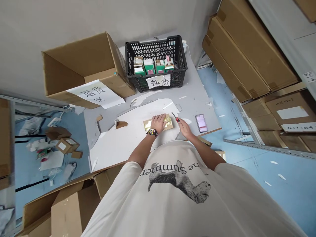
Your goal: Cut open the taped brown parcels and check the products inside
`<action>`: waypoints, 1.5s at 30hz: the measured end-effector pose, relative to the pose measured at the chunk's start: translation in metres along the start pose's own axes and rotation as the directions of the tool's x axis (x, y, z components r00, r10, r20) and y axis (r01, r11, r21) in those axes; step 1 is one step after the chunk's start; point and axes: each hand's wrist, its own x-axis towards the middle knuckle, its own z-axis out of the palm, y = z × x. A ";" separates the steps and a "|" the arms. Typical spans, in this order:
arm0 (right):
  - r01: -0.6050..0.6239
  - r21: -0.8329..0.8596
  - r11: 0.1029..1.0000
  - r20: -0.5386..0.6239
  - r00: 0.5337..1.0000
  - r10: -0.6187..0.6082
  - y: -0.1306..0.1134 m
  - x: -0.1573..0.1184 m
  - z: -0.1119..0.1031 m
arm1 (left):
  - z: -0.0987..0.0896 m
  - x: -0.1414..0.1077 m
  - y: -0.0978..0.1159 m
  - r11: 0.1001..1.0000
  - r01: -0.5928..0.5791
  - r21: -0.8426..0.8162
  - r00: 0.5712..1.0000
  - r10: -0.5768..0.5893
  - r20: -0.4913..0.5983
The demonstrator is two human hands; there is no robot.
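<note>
The left hand (158,122) lies open on one gold-wrapped package (167,122), which sits on a white board (118,146). The right hand (185,129) is closed around one red-handled knife (176,118). Farther away are one phone (201,123), one black plastic crate (155,49) with five small boxes (149,66), and one open carton (84,69).

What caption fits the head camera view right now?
Left hand pins a taped parcel on a white sheet as the right hand holds a red-handled knife.

A cream T-shirt (177,187) with a dark animal print (179,182) and inverted "Summer" lettering; a black, seemingly patterned wristwatch (152,132) on the left wrist (147,139).
</note>
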 end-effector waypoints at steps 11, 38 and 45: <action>0.186 -0.514 0.837 0.179 0.978 -0.108 0.004 -0.028 -0.051 | 0.016 0.002 -0.013 0.995 -0.070 -0.073 0.989 0.060 -0.137; 0.072 -0.780 0.621 0.132 0.990 0.051 -0.031 -0.007 -0.074 | 0.024 -0.004 -0.018 0.995 -0.082 -0.065 0.989 0.073 -0.131; 0.115 -0.719 0.686 0.131 0.991 -0.030 -0.038 0.003 -0.071 | 0.020 -0.005 -0.018 0.993 -0.092 -0.072 0.987 0.082 -0.136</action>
